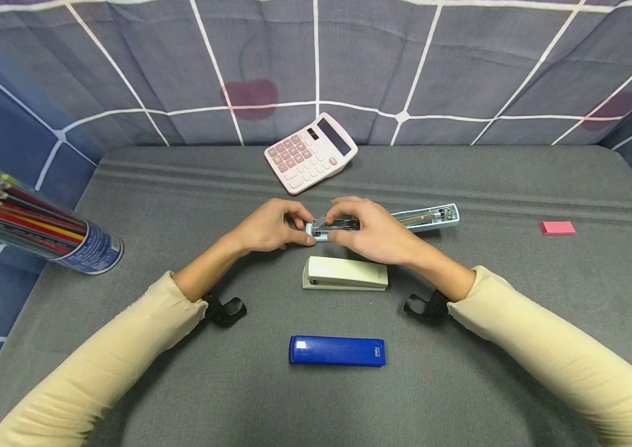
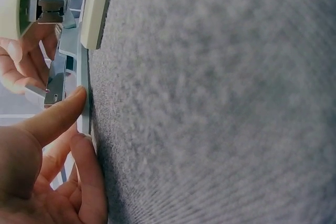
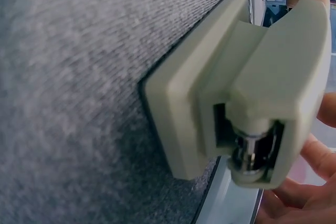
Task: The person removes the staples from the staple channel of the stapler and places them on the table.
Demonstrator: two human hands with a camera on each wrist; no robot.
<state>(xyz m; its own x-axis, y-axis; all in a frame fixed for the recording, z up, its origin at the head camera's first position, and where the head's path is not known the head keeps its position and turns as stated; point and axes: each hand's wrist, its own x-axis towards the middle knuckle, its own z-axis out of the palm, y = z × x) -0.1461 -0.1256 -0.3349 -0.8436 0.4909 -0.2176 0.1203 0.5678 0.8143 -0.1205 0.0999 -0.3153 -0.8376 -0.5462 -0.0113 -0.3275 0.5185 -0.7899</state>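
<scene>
A light blue stapler (image 1: 428, 218) lies with its top folded back to the right, its metal inside exposed. At its left end my left hand (image 1: 271, 225) pinches the base between thumb and fingers. My right hand (image 1: 374, 231) arches over the stapler's middle, hiding part of it. Its fingertips hold a small silvery strip (image 2: 35, 96) beside the front of the metal magazine (image 2: 55, 80); what kind of strip cannot be made out. Just nearer than both hands sits a cream stapler (image 1: 346, 273), closed, which fills much of the right wrist view.
Closest to me lies a blue stapler (image 1: 337, 351). Behind the hands is a pink-and-white calculator (image 1: 310, 152). A blue-lidded tub of pencils (image 1: 95, 248) stands at the left, and a pink block (image 1: 557, 228) lies at the right. A checked cloth (image 1: 372, 62) hangs at the back.
</scene>
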